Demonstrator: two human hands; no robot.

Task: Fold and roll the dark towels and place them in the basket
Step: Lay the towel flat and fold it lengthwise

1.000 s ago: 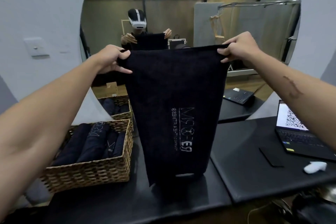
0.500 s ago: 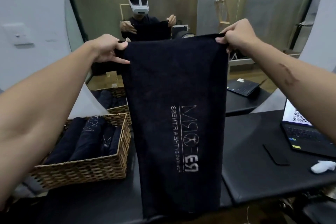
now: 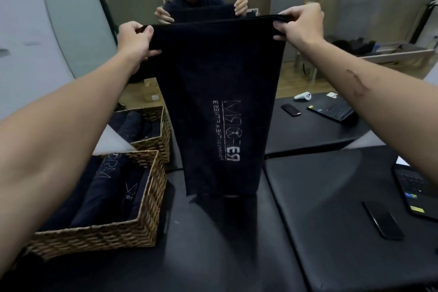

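A dark towel [image 3: 220, 73] with pale mirrored lettering hangs upright in front of me. My left hand [image 3: 135, 39] pinches its top left corner and my right hand [image 3: 299, 23] pinches its top right corner. The towel's lower edge hangs just above the black padded table [image 3: 331, 197]. To the left stands a woven basket [image 3: 99, 234] holding several rolled dark towels [image 3: 99, 192].
A mirror behind the table reflects me, the basket and the table. A laptop [image 3: 419, 192] sits at the right edge, with a black phone [image 3: 384, 223] in front of it. The wall is close on the left.
The towel has been lifted, so its lower edge now hangs above the table instead of reaching past the front edge. My view has tilted down and moved closer.
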